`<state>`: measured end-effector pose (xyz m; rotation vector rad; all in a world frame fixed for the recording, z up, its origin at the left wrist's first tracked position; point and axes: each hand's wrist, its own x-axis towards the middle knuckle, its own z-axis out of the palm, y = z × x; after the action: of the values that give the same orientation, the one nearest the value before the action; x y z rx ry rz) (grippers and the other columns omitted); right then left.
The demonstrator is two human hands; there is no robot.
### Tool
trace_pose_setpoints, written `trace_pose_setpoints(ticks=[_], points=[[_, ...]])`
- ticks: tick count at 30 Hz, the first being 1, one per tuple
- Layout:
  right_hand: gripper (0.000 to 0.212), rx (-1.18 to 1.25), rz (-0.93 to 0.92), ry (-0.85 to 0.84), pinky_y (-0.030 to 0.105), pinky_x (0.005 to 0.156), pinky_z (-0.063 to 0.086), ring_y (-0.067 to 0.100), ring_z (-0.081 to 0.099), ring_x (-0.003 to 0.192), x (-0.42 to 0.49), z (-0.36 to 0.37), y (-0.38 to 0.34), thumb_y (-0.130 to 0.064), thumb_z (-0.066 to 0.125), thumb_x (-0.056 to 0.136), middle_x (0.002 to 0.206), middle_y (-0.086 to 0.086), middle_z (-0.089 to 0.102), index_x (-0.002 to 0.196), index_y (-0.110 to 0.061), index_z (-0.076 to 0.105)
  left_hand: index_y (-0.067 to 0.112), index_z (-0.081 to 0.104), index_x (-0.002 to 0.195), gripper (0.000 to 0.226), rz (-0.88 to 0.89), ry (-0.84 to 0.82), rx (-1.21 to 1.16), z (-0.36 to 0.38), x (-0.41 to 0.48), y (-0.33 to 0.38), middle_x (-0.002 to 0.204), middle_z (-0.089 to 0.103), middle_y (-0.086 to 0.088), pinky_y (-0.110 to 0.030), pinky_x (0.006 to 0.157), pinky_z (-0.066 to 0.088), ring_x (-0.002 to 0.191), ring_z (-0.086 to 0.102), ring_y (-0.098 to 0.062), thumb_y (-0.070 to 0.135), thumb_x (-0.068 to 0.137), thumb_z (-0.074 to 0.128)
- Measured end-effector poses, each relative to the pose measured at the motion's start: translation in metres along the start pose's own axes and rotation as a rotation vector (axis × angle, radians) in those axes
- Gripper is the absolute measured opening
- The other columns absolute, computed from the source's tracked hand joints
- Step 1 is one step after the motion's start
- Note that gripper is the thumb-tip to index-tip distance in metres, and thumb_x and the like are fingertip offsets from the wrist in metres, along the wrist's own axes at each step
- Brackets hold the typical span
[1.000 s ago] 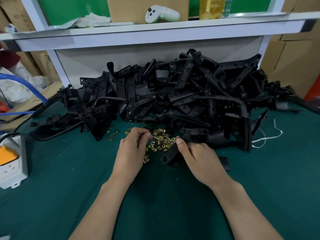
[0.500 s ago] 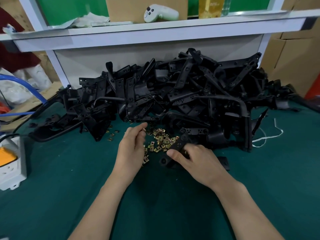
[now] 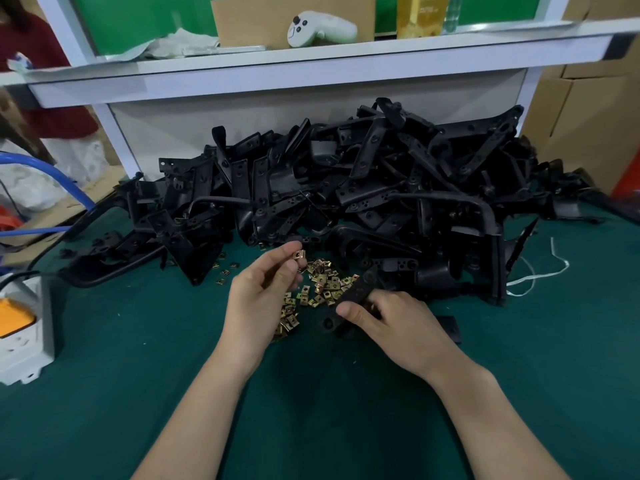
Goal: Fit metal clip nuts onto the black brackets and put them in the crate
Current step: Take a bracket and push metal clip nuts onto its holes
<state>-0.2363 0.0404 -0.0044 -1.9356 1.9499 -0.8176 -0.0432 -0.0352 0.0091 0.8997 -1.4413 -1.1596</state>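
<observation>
Across the whole foreground, a green table (image 3: 138,393), bearing everything else. On its far side, a tangled pile of black brackets (image 3: 381,188), heaped up against a white shelf unit (image 3: 311,74). Off to the right behind the pile, cardboard boxes (image 3: 588,133). At the left table edge, a white power strip (image 3: 20,327) with an orange part on top.

Near the middle, the right hand (image 3: 398,323): grips one black bracket (image 3: 356,289), thumb laid over its top face, remaining fingers curled beneath. Held tilted, near end low by the table, far end pointing toward the pile.

Just to the left, the left hand (image 3: 258,296), raised above the table: pinches a single clip nut (image 3: 298,254) between the tips of thumb and forefinger, other fingers loosely bent.

Between the two hands, a loose heap of clip nuts (image 3: 322,285), brass-coloured, lying on the green just in front of the pile. Further left, a few stray nuts (image 3: 225,268), apart from the heap, close under the pile's edge.
</observation>
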Motion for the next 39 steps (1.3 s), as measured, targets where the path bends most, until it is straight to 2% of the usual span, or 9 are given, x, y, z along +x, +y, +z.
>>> trace_pose_setpoints(ticks=[5, 11, 16, 19, 22, 26, 30, 35, 39], points=[[0.054, 0.004, -0.01, 0.009, 0.029, 0.069, 0.047, 0.003, 0.054, 0.064, 0.0, 0.002, 0.001, -0.088, 0.023, 0.079, 0.067, -0.011, 0.058, 0.087, -0.047, 0.057, 0.023, 0.074, 0.11, 0.019, -0.046, 0.028, -0.031, -0.001, 0.002, -0.003, 0.095, 0.077, 0.002, -0.023, 0.081, 0.056, 0.081, 0.067, -0.007, 0.027, 0.1, 0.059], [0.07, -0.004, -0.005, 0.01, 0.029, 0.067, 0.046, 0.003, 0.053, 0.064, 0.001, 0.002, 0.001, -0.088, 0.021, 0.079, 0.067, -0.011, 0.057, 0.099, -0.04, 0.067, 0.012, 0.076, 0.099, 0.032, -0.107, 0.044, -0.179, 0.001, 0.003, -0.002, 0.087, 0.074, 0.0, -0.02, 0.073, 0.055, 0.075, 0.063, -0.01, 0.04, 0.088, 0.062], [0.072, -0.003, 0.005, -0.005, 0.034, 0.074, 0.05, 0.007, 0.057, 0.07, 0.0, 0.001, -0.001, -0.088, 0.022, 0.079, 0.07, -0.011, 0.06, 0.102, -0.037, 0.068, 0.007, 0.073, 0.101, 0.03, -0.145, 0.039, -0.251, 0.0, 0.004, -0.002, 0.085, 0.072, -0.001, -0.019, 0.07, 0.054, 0.073, 0.062, -0.01, 0.033, 0.095, 0.06], [0.072, -0.002, 0.004, -0.004, 0.033, 0.072, 0.049, 0.004, 0.053, 0.066, 0.0, 0.0, 0.0, -0.088, 0.022, 0.079, 0.069, -0.011, 0.058, 0.101, -0.037, 0.068, 0.007, 0.072, 0.103, 0.024, -0.169, 0.03, -0.274, -0.001, 0.005, -0.002, 0.087, 0.073, -0.002, -0.021, 0.07, 0.055, 0.073, 0.062, -0.011, 0.026, 0.1, 0.057], [0.07, -0.006, 0.007, 0.003, 0.031, 0.068, 0.047, 0.003, 0.051, 0.061, 0.0, 0.0, 0.0, -0.087, 0.023, 0.08, 0.065, -0.01, 0.056, 0.1, -0.037, 0.068, 0.011, 0.073, 0.109, 0.026, -0.174, -0.012, -0.311, -0.001, 0.004, 0.0, 0.093, 0.074, -0.002, -0.022, 0.072, 0.055, 0.077, 0.064, -0.01, 0.026, 0.091, 0.063], [0.055, -0.016, 0.001, 0.021, 0.029, 0.061, 0.04, 0.001, 0.048, 0.056, 0.001, 0.002, 0.0, -0.087, 0.025, 0.08, 0.06, -0.011, 0.051, 0.084, -0.043, 0.057, 0.026, 0.078, 0.104, 0.021, -0.138, -0.058, -0.249, 0.002, 0.001, -0.001, 0.099, 0.075, -0.001, -0.021, 0.074, 0.056, 0.081, 0.065, -0.009, 0.015, 0.092, 0.064], [0.073, -0.027, 0.01, 0.013, 0.032, 0.069, 0.048, 0.005, 0.054, 0.064, 0.001, 0.001, 0.0, -0.089, 0.021, 0.079, 0.067, -0.011, 0.059, 0.091, -0.031, 0.065, 0.032, 0.078, 0.105, 0.024, -0.107, -0.104, -0.186, 0.004, -0.001, 0.0, 0.101, 0.076, 0.001, -0.02, 0.076, 0.055, 0.083, 0.065, -0.009, 0.016, 0.093, 0.065], [0.076, -0.034, 0.011, 0.0, 0.033, 0.07, 0.048, 0.006, 0.055, 0.066, 0.002, 0.001, -0.001, -0.089, 0.02, 0.078, 0.068, -0.01, 0.059, 0.091, -0.03, 0.065, 0.035, 0.077, 0.109, 0.022, -0.094, -0.139, -0.123, 0.004, -0.003, 0.0, 0.1, 0.075, 0.002, -0.026, 0.083, 0.056, 0.087, 0.066, -0.011, 0.025, 0.091, 0.066], [0.08, -0.036, 0.013, -0.012, 0.033, 0.072, 0.049, 0.006, 0.059, 0.071, 0.002, 0.001, -0.001, -0.09, 0.018, 0.077, 0.075, -0.01, 0.064, 0.099, -0.031, 0.067, 0.035, 0.076, 0.11, 0.026, -0.121, -0.154, -0.069, 0.009, -0.005, -0.004, 0.089, 0.071, 0.007, -0.032, 0.088, 0.052, 0.085, 0.064, -0.009, 0.017, 0.101, 0.06]])
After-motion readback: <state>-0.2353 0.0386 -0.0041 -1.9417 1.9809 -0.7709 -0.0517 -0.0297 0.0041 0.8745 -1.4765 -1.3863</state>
